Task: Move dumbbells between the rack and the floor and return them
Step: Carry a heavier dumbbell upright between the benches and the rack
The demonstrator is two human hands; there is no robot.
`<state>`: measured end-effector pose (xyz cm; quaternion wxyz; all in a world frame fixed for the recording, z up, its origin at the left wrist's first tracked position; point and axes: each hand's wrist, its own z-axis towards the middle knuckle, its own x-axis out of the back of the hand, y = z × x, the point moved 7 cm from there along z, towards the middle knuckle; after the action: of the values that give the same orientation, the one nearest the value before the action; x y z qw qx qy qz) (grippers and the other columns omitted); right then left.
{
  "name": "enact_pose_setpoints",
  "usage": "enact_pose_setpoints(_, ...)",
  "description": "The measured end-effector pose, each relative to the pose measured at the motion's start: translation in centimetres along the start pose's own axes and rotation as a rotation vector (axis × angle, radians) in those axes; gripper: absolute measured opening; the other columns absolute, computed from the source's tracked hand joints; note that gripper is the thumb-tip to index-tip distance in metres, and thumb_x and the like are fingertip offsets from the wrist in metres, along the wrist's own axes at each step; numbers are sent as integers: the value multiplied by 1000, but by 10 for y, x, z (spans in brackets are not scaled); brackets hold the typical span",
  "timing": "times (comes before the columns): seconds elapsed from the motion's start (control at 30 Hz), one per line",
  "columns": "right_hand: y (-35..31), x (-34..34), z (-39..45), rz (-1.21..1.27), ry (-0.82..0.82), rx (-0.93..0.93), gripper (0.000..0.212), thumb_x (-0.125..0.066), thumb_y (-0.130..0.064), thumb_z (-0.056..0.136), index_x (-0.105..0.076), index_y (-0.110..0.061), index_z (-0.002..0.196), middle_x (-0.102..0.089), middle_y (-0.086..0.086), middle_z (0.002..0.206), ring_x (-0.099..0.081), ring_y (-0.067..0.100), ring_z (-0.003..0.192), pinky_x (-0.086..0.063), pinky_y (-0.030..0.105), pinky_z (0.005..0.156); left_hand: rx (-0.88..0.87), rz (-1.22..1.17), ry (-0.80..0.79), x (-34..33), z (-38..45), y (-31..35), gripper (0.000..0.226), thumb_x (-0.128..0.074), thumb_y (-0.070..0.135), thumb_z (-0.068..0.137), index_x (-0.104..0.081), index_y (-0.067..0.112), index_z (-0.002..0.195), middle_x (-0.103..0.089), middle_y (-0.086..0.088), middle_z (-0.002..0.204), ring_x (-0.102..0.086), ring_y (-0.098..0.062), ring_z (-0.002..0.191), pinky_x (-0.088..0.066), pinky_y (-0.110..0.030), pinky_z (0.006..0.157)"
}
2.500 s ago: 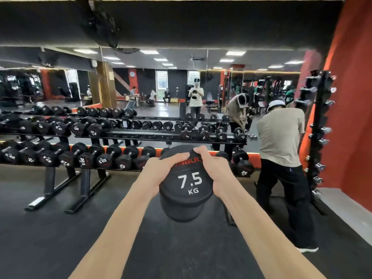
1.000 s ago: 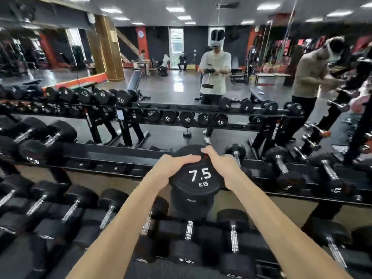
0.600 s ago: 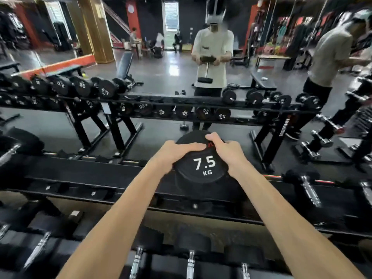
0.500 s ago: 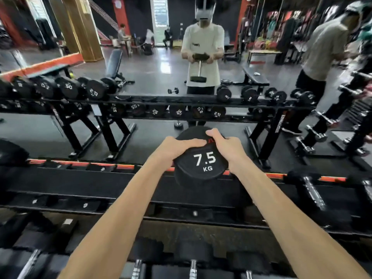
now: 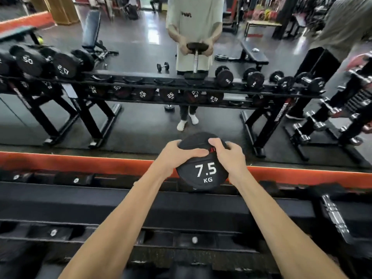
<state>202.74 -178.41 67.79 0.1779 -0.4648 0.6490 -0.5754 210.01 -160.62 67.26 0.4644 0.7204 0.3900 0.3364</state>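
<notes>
A black dumbbell marked 7.5 KG (image 5: 203, 174) stands on end in front of me, its top head facing the camera and its handle hidden below. My left hand (image 5: 177, 156) grips the left rim of that head, fingers curled over the top edge. My right hand (image 5: 229, 156) grips the right rim the same way. The dumbbell hangs just over the top shelf of the black rack (image 5: 100, 200), close to the orange strip (image 5: 80, 164) under the wall mirror.
The mirror shows my reflection (image 5: 194, 33) holding the dumbbell, the rack's reflected rows of dumbbells (image 5: 167, 93) and another person (image 5: 342, 27) at right. A chrome-handled dumbbell (image 5: 334, 216) lies on the rack's right end. A vertical stand of small chrome dumbbells (image 5: 322, 125) is at far right.
I have walked up to the rack and leaned over it. The dumbbell, gripped by both hands throughout, has come down from chest height to just above the top shelf.
</notes>
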Motion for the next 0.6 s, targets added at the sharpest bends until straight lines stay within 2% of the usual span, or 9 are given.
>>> enact_pose_setpoints(0.1, 30, -9, 7, 26, -16, -63, 52, -74, -61, 67, -74, -17, 95, -78, 1, 95, -74, 20, 88, -57, 35, 71, 50, 9, -24, -6, 6, -24, 61, -101, 39, 59, -77, 19, 111, -83, 2, 99, -80, -20, 90, -65, -46, 87)
enact_pose_setpoints(0.2, 30, -3, 13, 27, 28, -80, 81, -70, -72, 57, -73, -18, 118, -75, 0, 118, -71, 22, 105, -59, 42, 92, 38, 27, -39, -12, 9, -16, 54, -99, 39, 62, -79, 20, 109, -83, 3, 97, -80, -20, 89, -65, -44, 86)
enact_pose_setpoints(0.23, 28, -3, 12, 24, 25, -73, 78, -71, -72, 59, -73, -18, 115, -75, 0, 117, -70, 22, 107, -58, 43, 96, 41, 22, -48, -13, 8, -15, 52, -99, 38, 64, -79, 20, 109, -83, 2, 97, -80, -21, 90, -65, -45, 88)
enact_pose_setpoints(0.3, 26, -7, 11, 32, -1, -43, 58, -73, -66, 68, -73, -13, 92, -77, 0, 96, -71, 23, 97, -59, 44, 91, 56, 15, -27, -7, 11, -18, 50, -98, 37, 66, -80, 19, 109, -83, 1, 98, -80, -21, 91, -64, -46, 90)
enact_pose_setpoints(0.33, 26, -8, 10, 21, 0, -41, 56, -74, -63, 69, -72, -10, 86, -77, 1, 88, -72, 23, 92, -60, 45, 88, 56, 27, -15, -4, 9, -19, 50, -97, 38, 67, -79, 20, 110, -83, 2, 98, -80, -20, 91, -64, -45, 90)
enact_pose_setpoints(0.43, 32, -9, 8, 7, -60, -38, 70, -75, -69, 59, -75, -11, 98, -79, 2, 99, -74, 23, 96, -60, 50, 92, 16, 87, -12, -5, 3, -20, 50, -96, 43, 67, -79, 23, 110, -83, 7, 99, -80, -16, 91, -64, -42, 90)
enact_pose_setpoints(0.5, 31, -7, 8, -23, -149, -3, 62, -78, -65, 60, -75, -15, 97, -80, 1, 98, -76, 23, 94, -61, 50, 93, -7, 109, -22, -8, -2, -17, 47, -94, 43, 71, -79, 24, 111, -82, 9, 99, -79, -13, 91, -64, -38, 89)
enact_pose_setpoints(0.6, 30, -4, -2, -116, -296, 68, 49, -84, -54, 71, -72, -19, 104, -81, -1, 99, -77, 18, 90, -63, 42, 86, -39, 155, -35, -10, -12, -22, 53, -94, 43, 72, -75, 23, 117, -82, 7, 103, -79, -13, 92, -64, -37, 87)
